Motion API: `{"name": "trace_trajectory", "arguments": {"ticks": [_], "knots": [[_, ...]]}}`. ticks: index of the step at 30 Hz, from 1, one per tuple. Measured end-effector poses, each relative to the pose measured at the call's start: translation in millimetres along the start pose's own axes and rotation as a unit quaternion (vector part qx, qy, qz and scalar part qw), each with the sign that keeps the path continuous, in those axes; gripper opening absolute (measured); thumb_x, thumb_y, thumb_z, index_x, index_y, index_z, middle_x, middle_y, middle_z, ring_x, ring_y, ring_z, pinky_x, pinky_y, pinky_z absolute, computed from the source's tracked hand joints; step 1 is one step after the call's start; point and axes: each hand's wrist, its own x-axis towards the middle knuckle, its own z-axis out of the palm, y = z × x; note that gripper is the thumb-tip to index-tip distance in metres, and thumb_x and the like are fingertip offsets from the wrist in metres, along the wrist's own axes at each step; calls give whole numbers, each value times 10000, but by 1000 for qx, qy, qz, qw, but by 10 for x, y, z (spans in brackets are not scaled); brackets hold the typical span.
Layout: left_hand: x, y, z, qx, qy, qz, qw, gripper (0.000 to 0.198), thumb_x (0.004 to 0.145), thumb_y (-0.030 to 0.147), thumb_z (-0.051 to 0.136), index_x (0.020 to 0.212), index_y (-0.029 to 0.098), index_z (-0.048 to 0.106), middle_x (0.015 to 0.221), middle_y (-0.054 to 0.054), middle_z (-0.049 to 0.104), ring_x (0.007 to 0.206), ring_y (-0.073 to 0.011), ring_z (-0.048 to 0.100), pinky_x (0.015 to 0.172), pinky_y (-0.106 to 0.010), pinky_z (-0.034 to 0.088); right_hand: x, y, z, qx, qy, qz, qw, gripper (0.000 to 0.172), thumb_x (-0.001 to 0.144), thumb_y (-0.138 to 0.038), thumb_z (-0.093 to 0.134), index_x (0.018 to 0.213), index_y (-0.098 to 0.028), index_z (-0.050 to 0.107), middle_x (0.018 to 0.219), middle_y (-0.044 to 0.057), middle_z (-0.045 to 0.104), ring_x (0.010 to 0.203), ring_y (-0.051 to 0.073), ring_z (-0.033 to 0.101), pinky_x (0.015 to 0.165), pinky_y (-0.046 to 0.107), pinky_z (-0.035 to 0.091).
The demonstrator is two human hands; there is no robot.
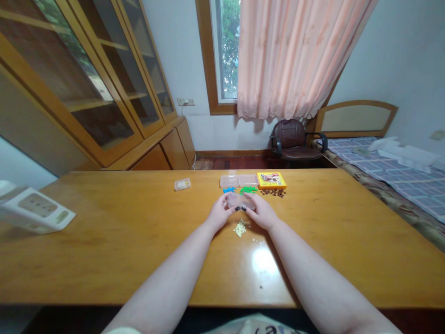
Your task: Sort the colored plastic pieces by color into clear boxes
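Between my two hands is a small clear plastic box (239, 201), gripped at its left end by my left hand (221, 212) and at its right end by my right hand (261, 211). Both thumbs meet near its front edge. Nearer to me, a small pile of cream pieces (239, 228) lies on the table. Just beyond the box are blue pieces (229, 190), green pieces (248, 190) and, to the right, scattered brown pieces (274, 192).
An open clear case (229, 181) and a yellow box (271, 180) stand near the far edge of the wooden table (139, 241). Left of them sits another small clear box (182, 184). A white device (38, 208) is at the far left.
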Motion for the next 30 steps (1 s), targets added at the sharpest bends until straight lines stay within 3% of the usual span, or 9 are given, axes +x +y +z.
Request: {"name": "trace_trajectory", "arguments": {"ticks": [7, 15, 20, 30], "knots": [[-26, 39, 102, -9, 41, -9, 999, 612, 528, 244, 838, 1048, 143, 532, 1093, -128, 647, 1035, -245, 618, 963, -396, 455, -11, -55, -12, -58, 43, -9, 997, 463, 860, -366, 511, 1262, -136, 507, 1213, 155, 607, 1104, 266, 579, 966, 443, 461], [-57, 97, 183, -22, 44, -24, 999, 580, 530, 249, 836, 1027, 143, 557, 1083, -121, 659, 1000, -236, 637, 935, -381, 476, -14, -76, -12, -71, 106, -12, 992, 489, 849, -395, 516, 1260, -132, 490, 1103, 146, 660, 997, 259, 634, 881, 420, 513], [-58, 109, 162, -34, 62, -19, 997, 587, 522, 276, 842, 1020, 138, 563, 1062, -123, 667, 989, -238, 640, 926, -377, 477, -17, -93, -23, -71, 112, -14, 991, 536, 853, -445, 520, 1293, -144, 464, 1095, 127, 673, 966, 243, 651, 851, 379, 522], [-35, 111, 197, -23, 103, -34, 994, 562, 503, 336, 844, 963, 129, 598, 1014, -126, 686, 949, -238, 648, 929, -399, 467, -7, -71, 53, -225, 158, -24, 961, 442, 907, -441, 474, 1186, -114, 578, 892, 114, 721, 763, 226, 660, 720, 332, 501]]}}
